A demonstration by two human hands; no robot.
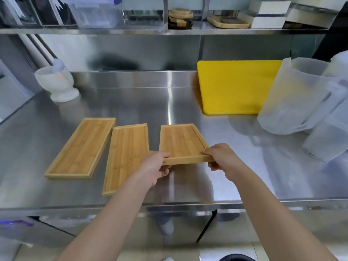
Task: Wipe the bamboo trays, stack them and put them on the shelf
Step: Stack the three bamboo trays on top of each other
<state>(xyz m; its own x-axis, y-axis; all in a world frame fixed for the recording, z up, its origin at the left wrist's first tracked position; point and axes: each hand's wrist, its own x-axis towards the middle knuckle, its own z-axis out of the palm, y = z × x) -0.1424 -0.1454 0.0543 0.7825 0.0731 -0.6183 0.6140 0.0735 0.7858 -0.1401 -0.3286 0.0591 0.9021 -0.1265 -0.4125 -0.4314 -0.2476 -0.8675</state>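
Three long bamboo trays are over the steel counter (235, 176). The left tray (81, 147) lies flat and angled. Beside it the middle tray (126, 155) also lies flat, its near right part hidden by my left hand. I hold the right tray (180, 142) by its near end, lifted a little off the counter. My left hand (157, 166) grips its near left corner and my right hand (222, 157) grips its near right corner. The steel shelf (131, 31) runs overhead at the back.
A yellow cutting board (233, 87) leans at the back right. Two translucent plastic jugs (293, 98) stand at the right. A white mortar with pestle (58, 81) sits at the back left. On the shelf are wooden boards (228, 22), round coasters (180, 16) and a plastic box (94, 12).
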